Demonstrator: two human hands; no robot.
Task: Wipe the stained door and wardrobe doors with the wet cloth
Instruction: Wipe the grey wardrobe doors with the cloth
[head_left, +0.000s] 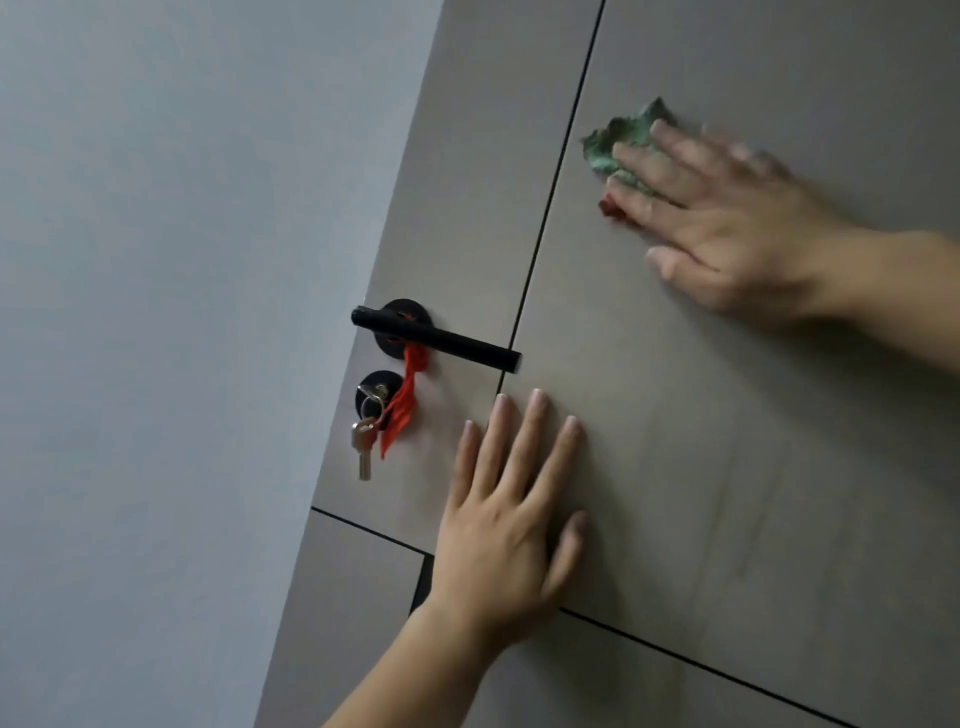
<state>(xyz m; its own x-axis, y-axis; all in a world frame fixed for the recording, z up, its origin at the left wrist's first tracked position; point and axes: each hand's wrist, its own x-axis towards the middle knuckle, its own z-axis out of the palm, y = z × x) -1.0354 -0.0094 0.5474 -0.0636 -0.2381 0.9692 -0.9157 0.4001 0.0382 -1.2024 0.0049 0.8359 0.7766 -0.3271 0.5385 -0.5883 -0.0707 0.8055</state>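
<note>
Surface under inspection: one grey-brown door (727, 467), filling the middle and right of the view. One pale grey wall (156, 312) adjoins it on the left.

Hands in view: two, both bare.

Left hand (498, 525): laid flat on the door low in the view, right of the lock. All five digits are straight and slightly spread, with the fingertips pointing up the panel. It holds nothing.

Right hand (727, 228): enters from the right edge, high on the panel. The fingers are extended and fanned, and they press on the cloth rather than curl round it. The outline is motion-blurred, so the contact of each separate finger cannot be confirmed.

Cloth (621, 137): one item, crumpled, mostly green. It lies against the door under the right hand's fingertips, just right of the long groove. A small red patch (610, 208) shows beside the lower fingers. Whether this patch is part of the same cloth cannot be told.

Grooves: one long dark groove (550, 218) runs from the top edge down to the tip of the handle. Further dark lines cross the lower panel near the left wrist.

Door fittings, left of the left hand:
- One black lever handle (441, 338) on a round black plate, with the bar pointing right.
- One round black lock (376, 392) directly below it, with a key inserted.
- One bunch of keys (363, 447) hanging from that lock. At least one silver key hangs free, and the exact number is unclear.
- One red ribbon (402, 410), tied at the handle and hanging down just beside the keys.
</note>
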